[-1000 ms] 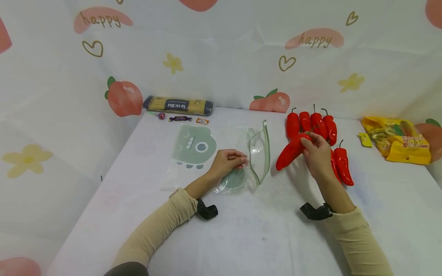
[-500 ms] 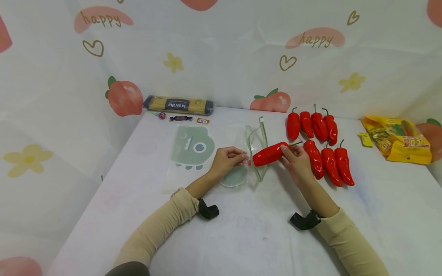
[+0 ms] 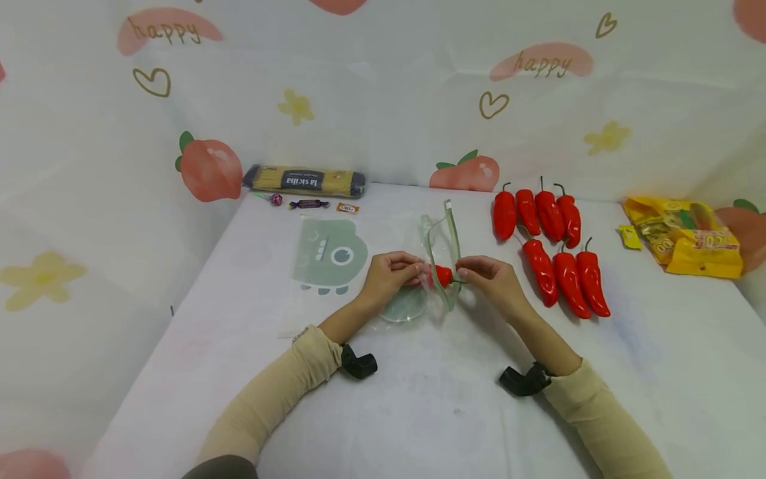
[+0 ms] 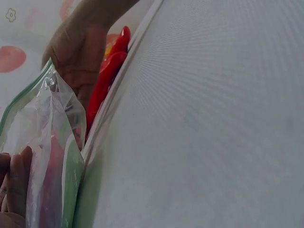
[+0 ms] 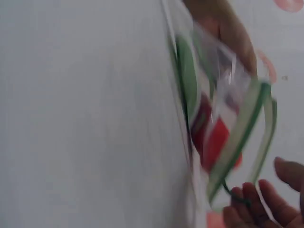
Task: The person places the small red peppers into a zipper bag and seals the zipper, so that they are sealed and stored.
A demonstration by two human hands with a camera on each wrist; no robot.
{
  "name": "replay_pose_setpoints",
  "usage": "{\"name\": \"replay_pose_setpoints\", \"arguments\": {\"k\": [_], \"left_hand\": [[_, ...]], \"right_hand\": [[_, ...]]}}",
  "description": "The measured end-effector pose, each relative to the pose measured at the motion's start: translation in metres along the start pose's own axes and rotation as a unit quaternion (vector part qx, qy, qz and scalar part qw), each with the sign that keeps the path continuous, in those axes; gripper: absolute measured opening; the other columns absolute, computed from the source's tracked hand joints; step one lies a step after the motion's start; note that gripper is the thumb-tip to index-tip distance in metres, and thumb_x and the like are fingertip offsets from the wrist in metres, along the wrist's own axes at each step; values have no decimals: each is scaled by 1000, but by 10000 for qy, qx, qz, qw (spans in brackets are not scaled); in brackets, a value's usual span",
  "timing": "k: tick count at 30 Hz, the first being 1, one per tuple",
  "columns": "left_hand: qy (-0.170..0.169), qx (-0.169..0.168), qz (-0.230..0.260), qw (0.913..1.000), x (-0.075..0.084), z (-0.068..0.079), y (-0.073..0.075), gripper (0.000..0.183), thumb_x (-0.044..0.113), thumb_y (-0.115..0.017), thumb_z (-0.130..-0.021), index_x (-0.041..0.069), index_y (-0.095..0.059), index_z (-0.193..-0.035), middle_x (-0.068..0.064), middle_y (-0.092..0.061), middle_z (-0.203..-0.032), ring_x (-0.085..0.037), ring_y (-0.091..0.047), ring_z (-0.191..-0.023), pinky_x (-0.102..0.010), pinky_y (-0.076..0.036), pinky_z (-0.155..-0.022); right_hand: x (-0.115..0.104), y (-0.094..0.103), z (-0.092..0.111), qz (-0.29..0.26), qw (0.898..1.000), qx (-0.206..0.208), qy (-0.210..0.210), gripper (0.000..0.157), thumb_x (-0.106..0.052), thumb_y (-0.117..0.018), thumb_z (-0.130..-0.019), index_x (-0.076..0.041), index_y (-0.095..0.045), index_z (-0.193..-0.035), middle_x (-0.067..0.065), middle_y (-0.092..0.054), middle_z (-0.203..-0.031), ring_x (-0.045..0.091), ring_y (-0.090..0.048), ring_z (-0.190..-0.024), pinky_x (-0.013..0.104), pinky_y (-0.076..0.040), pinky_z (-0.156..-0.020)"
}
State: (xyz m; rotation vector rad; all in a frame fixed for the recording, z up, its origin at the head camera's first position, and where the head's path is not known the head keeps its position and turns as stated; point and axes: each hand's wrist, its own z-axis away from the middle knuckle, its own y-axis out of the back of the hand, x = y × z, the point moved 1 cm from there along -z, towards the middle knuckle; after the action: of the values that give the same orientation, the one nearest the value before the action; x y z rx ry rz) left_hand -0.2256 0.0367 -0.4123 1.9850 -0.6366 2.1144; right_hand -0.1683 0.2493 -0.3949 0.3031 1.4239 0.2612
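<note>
A clear zip bag (image 3: 328, 253) with a green monster print lies on the table, its green-edged mouth (image 3: 453, 233) standing open towards the right. My left hand (image 3: 385, 279) pinches the bag's film near the mouth; its fingers (image 4: 18, 173) show against the plastic in the left wrist view. Inside the mouth sits a red chili pepper (image 3: 443, 275), stem end outward, most of its body hidden. Just outside, my right hand (image 3: 493, 281) has thumb and fingers apart, the fingertips (image 5: 248, 187) right at the green stem (image 5: 232, 194) and the bag's edge.
Several more red peppers (image 3: 541, 269) lie in two rows to the right. Farther right are a yellow snack bag (image 3: 697, 236) and a small yellow packet (image 3: 630, 237). A spaghetti pack (image 3: 305, 181), a lollipop (image 3: 275, 199) and two wrapped candies (image 3: 308, 203) lie at the back left.
My right hand has carried the pepper leftward from the rows and pushed it into the bag's mouth, then loosened its fingers from it. My left hand keeps its pinch on the bag.
</note>
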Motion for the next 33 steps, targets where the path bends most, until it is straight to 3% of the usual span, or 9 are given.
{"name": "replay_pose_setpoints", "arguments": {"k": [4,7,9,12,15,20,24,29,33], "left_hand": [[34,19,-18,10000,-1,-1,-1,18,-3,-61,-84,-14,-61,-98,1,-69,-77,-4,-64,-64,-17,-56,-61],[54,-10,-16,10000,0,0,0,19,-3,-61,-84,-14,-60,-99,3,-68,-76,-4,-64,-65,-17,-55,-61],[74,-21,-2,10000,0,0,0,19,-3,-61,-84,-15,-60,-100,4,-68,-75,-3,-64,-65,-16,-55,-62],[69,-15,3,10000,0,0,0,19,-3,-61,-84,-14,-61,-99,5,-68,-75,-3,-64,-65,-16,-55,-61],[18,-50,-12,10000,-1,0,0,19,-3,-61,-84,-14,-61,-99,5,-68,-74,-3,-64,-65,-16,-55,-61],[17,-121,-6,9999,-2,0,0,20,-1,-62,-84,-14,-61,-100,6,-68,-74,-3,-64,-66,-16,-55,-61],[71,-119,-21,9999,-3,-1,0,20,-1,-62,-84,-13,-61,-100,5,-68,-75,-3,-64,-66,-16,-55,-62],[130,-115,-80,9998,-2,0,0,19,0,-61,-85,-12,-62,-100,3,-68,-77,-3,-64,-66,-16,-55,-62],[106,-115,-68,9999,-1,1,0,19,-1,-61,-85,-13,-62,-100,4,-68,-76,-3,-64,-66,-15,-55,-61]], "right_hand": [[-1,33,0,142,9963,803,259,49,-38,-56,-90,-8,-52,-129,12,-56,-126,-7,-55,-97,6,-46,-82],[1,60,0,144,9883,1513,-110,51,-38,-53,-91,-13,-47,-134,10,-52,-132,1,-55,-108,7,-44,-88],[5,73,0,211,9834,1721,-541,53,-39,-50,-92,-17,-40,-139,9,-46,-139,9,-48,-122,15,-42,-97],[12,83,-2,482,9812,1609,-947,56,-36,-45,-95,-16,-28,-144,11,-33,-147,25,-33,-135,34,-35,-107],[18,84,-5,1013,9815,1260,-1026,58,-28,-44,-96,-12,-20,-146,17,-28,-148,34,-28,-136,47,-34,-107],[21,77,-8,1709,9751,808,-1159,64,-25,-49,-94,-7,-16,-146,25,-30,-145,41,-31,-131,53,-37,-103],[19,72,-8,1838,9708,644,-1400,72,-29,-53,-91,-7,-13,-147,27,-28,-144,42,-30,-129,54,-42,-98],[5,68,-3,1423,9769,907,-1311,75,-33,-55,-90,-9,-13,-147,25,-30,-141,38,-34,-123,50,-47,-94],[-14,64,-2,-268,9835,1260,-1273,76,-38,-56,-89,-17,-13,-148,14,-20,-148,29,-32,-129,42,-39,-104]]}}
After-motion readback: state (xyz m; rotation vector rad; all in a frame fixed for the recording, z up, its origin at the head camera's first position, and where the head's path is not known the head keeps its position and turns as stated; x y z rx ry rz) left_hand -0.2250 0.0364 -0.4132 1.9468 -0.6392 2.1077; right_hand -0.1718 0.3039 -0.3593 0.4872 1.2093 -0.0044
